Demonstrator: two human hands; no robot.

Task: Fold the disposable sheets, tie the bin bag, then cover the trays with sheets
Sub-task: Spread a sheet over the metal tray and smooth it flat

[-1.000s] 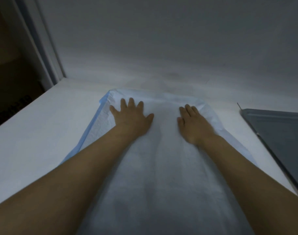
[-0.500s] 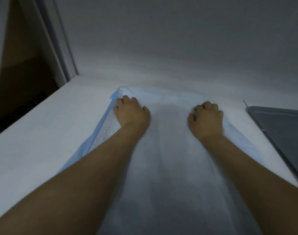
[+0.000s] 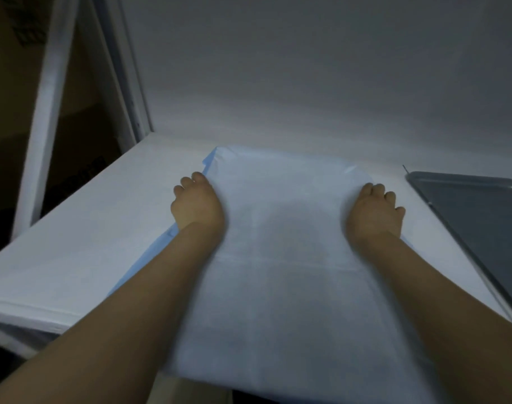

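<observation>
My grip closes on both side edges of the thin white-and-blue disposable sheet (image 3: 281,258), left hand (image 3: 197,203) and right hand (image 3: 372,211), so I'd lift evenly off the white counter (image 3: 82,228) to fold squarely.

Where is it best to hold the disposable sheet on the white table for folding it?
Probably at its two far corners, one hand from each side. The disposable sheet lies flat, its long side edges free, and the left hand and right hand are curled there.

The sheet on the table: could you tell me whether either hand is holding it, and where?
Both: left hand grips the sheet at its left edge, right hand its right edge.
</observation>
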